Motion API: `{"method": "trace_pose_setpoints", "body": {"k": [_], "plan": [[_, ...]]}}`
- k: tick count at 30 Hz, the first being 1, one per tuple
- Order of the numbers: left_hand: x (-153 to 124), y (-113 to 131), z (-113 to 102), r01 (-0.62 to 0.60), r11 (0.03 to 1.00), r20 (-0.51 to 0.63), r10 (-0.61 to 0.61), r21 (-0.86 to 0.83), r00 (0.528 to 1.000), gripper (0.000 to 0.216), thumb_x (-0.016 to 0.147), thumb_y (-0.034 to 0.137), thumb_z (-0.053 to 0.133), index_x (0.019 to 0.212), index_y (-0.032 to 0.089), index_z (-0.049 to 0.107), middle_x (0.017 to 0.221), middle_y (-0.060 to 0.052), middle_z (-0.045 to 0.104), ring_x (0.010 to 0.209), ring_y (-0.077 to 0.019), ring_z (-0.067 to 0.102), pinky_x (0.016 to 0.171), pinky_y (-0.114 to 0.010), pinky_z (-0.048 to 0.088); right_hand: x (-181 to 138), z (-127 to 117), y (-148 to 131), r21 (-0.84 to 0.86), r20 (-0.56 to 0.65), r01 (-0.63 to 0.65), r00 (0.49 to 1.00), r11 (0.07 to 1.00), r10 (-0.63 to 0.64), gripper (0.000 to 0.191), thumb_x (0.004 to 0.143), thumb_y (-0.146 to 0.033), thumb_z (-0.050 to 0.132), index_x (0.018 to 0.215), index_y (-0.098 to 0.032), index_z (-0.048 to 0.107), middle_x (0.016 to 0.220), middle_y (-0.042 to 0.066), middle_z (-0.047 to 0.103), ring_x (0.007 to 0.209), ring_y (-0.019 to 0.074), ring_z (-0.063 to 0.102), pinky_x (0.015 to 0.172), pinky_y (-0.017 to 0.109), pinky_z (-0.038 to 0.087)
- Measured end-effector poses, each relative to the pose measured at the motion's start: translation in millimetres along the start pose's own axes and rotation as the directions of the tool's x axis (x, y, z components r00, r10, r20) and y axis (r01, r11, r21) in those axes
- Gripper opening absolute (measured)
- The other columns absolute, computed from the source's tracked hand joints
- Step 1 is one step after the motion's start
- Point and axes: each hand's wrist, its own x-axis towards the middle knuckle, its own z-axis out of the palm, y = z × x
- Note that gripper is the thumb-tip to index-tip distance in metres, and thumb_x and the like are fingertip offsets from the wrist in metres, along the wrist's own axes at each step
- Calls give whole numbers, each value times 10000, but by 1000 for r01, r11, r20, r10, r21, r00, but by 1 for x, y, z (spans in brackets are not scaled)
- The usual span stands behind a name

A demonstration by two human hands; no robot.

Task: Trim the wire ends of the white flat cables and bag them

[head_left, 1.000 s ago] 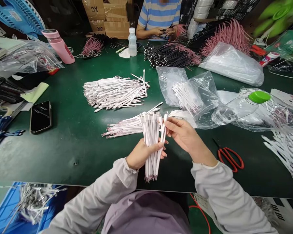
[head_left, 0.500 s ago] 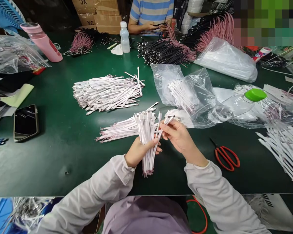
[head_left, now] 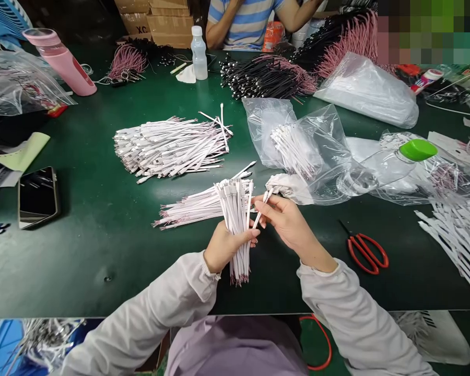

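My left hand (head_left: pixel 227 243) is wrapped round an upright bundle of short white cables (head_left: pixel 237 219), plugs at the top and bare pinkish wire ends at the bottom. At the bundle's right side, my right hand (head_left: pixel 284 222) pinches the plug ends of a few white cables (head_left: pixel 261 209), which lean away from the rest. Just behind my left hand lies a smaller pile of white cables (head_left: pixel 191 208). Farther back is a larger pile of the same white cables (head_left: pixel 172 146).
Red-handled scissors (head_left: pixel 367 253) lie right of my right hand. Clear plastic bags (head_left: pixel 325 151), a green-capped bottle (head_left: pixel 417 150) and more white cables (head_left: pixel 454 240) occupy the right. A phone (head_left: pixel 38 198) and pink bottle (head_left: pixel 65 62) are left. A person (head_left: pixel 245 23) sits opposite, behind black cables (head_left: pixel 258 78).
The few cables in my right hand have shifted slightly left and lower against the bundle. Across the table, the other person has let go of the black cables and raised both arms.
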Motion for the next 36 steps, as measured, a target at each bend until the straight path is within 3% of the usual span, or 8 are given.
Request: {"method": "trace_pose_setpoints", "body": {"k": [6, 16, 18, 21, 24, 27, 32, 36], "plan": [[-3, 0, -2, 5, 996, 9, -6, 87, 1000, 370, 771, 480, 699, 895, 132, 694, 675, -26, 646, 592, -150, 603, 628, -298, 528, -2, -3, -4, 15, 110, -47, 993, 999, 45, 351, 805, -504, 666, 724, -163, 675, 972, 69, 653, 620, 97, 517, 549, 265, 434], [-3, 1, -3, -8, 992, 59, 1, 123, 998, 305, 722, 415, 757, 844, 142, 697, 746, -57, 697, 698, -200, 636, 707, -328, 521, -2, -5, -3, 97, 184, -101, 980, 990, 82, 332, 833, -491, 640, 739, -173, 656, 806, 15, 587, 577, 90, 490, 543, 254, 425], [-1, 1, -4, -16, 991, 65, 7, 136, 998, 298, 703, 382, 774, 860, 141, 694, 755, -48, 697, 714, -194, 634, 732, -325, 518, -2, -3, -2, 23, 179, -72, 982, 997, 66, 316, 842, -492, 624, 785, -182, 642, 735, 2, 570, 568, 107, 500, 548, 267, 429], [0, 0, -6, -43, 979, 33, 37, 201, 999, 305, 691, 359, 782, 869, 131, 687, 806, -49, 703, 793, -212, 650, 791, -329, 513, -4, 3, -2, -241, 35, 43, 999, 970, -36, 266, 790, -441, 692, 793, -201, 578, 638, -29, 526, 575, 127, 497, 560, 270, 408], [0, 0, -7, -79, 949, 6, 81, 307, 997, 347, 701, 383, 772, 917, 124, 689, 924, -75, 725, 965, -270, 657, 884, -352, 503, -9, 11, -6, -507, -82, 101, 983, 856, -165, 263, 776, -355, 702, 711, -213, 491, 611, -37, 514, 567, 122, 468, 562, 263, 360], [-1, 3, -5, -100, 893, -5, 114, 438, 993, 349, 737, 412, 736, 939, 129, 701, 995, -88, 735, 1052, -296, 647, 941, -363, 486, -15, 14, -13, -646, -43, 122, 980, 753, -196, 287, 858, -275, 579, 641, -215, 402, 605, -26, 497, 564, 122, 451, 577, 270, 331], [-2, 9, 1, -167, 809, 73, 153, 563, 986, 358, 759, 433, 697, 979, 152, 725, 1011, -83, 748, 1024, -307, 670, 928, -375, 503, -33, 9, -22, -752, -23, 71, 991, 655, -134, 169, 845, -123, 498, 728, -213, 417, 729, 4, 562, 633, 137, 508, 589, 260, 334], [-1, 8, 3, -184, 756, 106, 151, 628, 983, 352, 757, 445, 689, 952, 154, 729, 946, -79, 757, 961, -315, 686, 866, -374, 526, -47, 10, -26, -809, 18, 34, 999, 587, -34, 80, 843, -115, 506, 871, -188, 491, 800, 39, 606, 692, 174, 565, 594, 272, 355]]}}
